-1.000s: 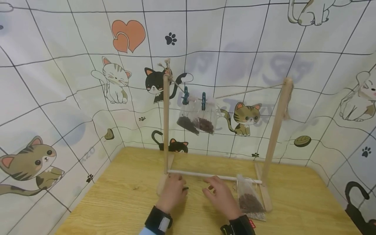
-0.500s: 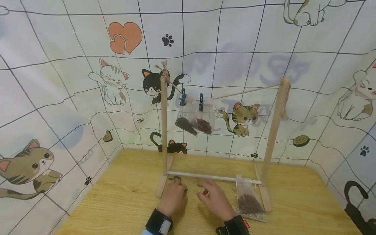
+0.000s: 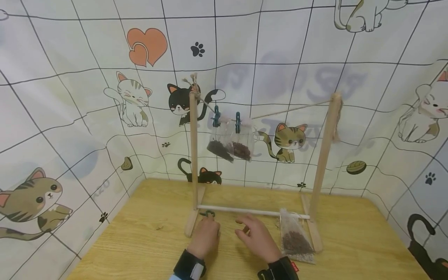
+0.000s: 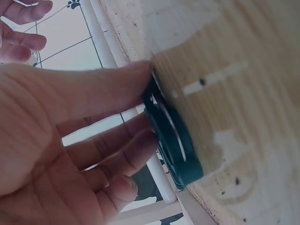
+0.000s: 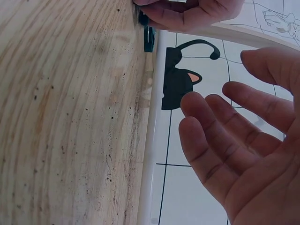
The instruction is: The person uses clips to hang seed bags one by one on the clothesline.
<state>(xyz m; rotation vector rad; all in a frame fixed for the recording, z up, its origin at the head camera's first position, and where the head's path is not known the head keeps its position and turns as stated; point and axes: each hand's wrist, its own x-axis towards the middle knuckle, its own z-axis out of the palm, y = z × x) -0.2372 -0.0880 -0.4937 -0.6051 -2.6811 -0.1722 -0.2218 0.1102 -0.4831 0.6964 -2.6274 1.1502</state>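
My left hand [image 3: 204, 236] is low over the table near the rack's left foot, its thumb and fingertips pinching the end of a dark green clothespin [image 4: 176, 145]. In the head view, a green clothespin [image 3: 209, 213] shows just beyond the fingertips. My right hand [image 3: 257, 237] hovers nearby with loosely bent fingers, holding nothing. Two clear bags, one with dark contents [image 3: 219, 149] and one with reddish-brown contents [image 3: 241, 151], hang from the string, each under a green clothespin [image 3: 238, 122]. A third bag [image 3: 296, 242], with brown contents, lies right of my right hand.
A wooden rack has a left post [image 3: 193, 155], a right post [image 3: 325, 159] and a white rod [image 3: 255, 211] low across it. Twine [image 3: 290, 110] sags between the post tops. Behind the wooden table [image 3: 147, 217] hangs a cat-print cloth [image 3: 276, 42].
My left hand has drawn back slightly, and a green clothespin now shows beyond its fingertips. The green piece beside the thumb is hidden now. My right hand moved slightly left, then stayed.
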